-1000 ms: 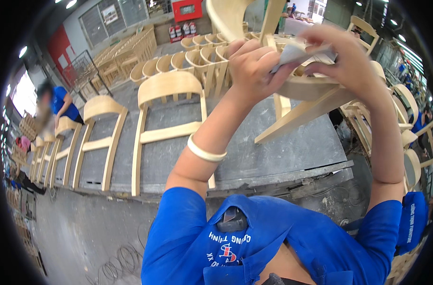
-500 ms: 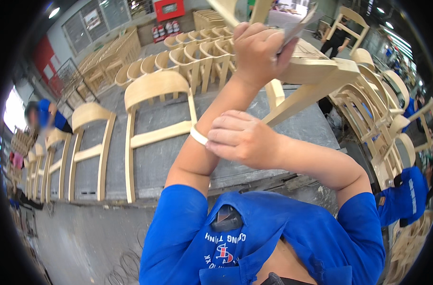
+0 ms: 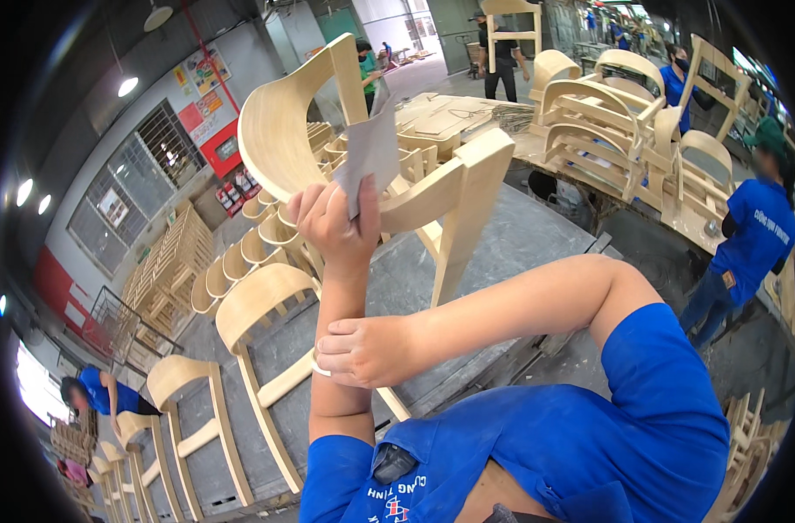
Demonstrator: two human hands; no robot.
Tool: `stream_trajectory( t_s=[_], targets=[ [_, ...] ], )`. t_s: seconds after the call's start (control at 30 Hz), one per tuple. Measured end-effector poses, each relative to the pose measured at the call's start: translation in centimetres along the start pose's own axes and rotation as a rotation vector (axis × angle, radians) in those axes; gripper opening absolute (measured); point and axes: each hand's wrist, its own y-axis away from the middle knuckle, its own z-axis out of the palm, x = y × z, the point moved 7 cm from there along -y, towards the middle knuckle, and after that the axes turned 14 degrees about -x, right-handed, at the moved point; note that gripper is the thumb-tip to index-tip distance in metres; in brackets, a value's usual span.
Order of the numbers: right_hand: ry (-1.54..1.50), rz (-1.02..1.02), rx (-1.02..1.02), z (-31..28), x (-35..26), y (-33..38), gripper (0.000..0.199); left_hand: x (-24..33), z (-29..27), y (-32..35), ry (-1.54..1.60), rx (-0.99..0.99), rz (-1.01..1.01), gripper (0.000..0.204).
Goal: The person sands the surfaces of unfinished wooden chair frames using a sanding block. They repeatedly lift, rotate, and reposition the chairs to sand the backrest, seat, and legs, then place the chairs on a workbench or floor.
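Observation:
My left hand (image 3: pixel 334 223) is raised and shut on a grey sheet of sandpaper (image 3: pixel 370 150). Right behind it a pale wooden chair frame (image 3: pixel 449 196) lies tilted on the grey workbench (image 3: pixel 519 235), its curved backrest (image 3: pixel 280 131) at the upper left. My right hand (image 3: pixel 367 350) reaches across and grips my left forearm, its fingers over the white band (image 3: pixel 317 367) worn there. It holds no tool.
Unfinished chair frames (image 3: pixel 258 314) lie in a row on the bench at the left, more stacked at the back (image 3: pixel 606 113). A person in blue (image 3: pixel 750 235) stands at right, another (image 3: pixel 101 397) bends at far left, others stand farther back.
My view has swung up and right. My right hand came off the chair down to my left forearm and now grips it at the band. My left hand keeps the sandpaper raised.

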Motion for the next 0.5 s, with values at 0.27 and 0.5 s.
stream_trajectory(
  t_s=[0.27, 0.5],
  targets=[
    [0.048, -0.010, -0.069, 0.0, -0.8, 0.4, 0.017, 0.0, -0.1, 0.2, 0.046, -0.009, 0.010, 0.026],
    [-0.027, -0.087, 0.010, 0.8, -1.1, -0.8, 0.007, -0.2, -0.2, 0.1, 0.064, -0.001, 0.007, 0.023]
  ],
)
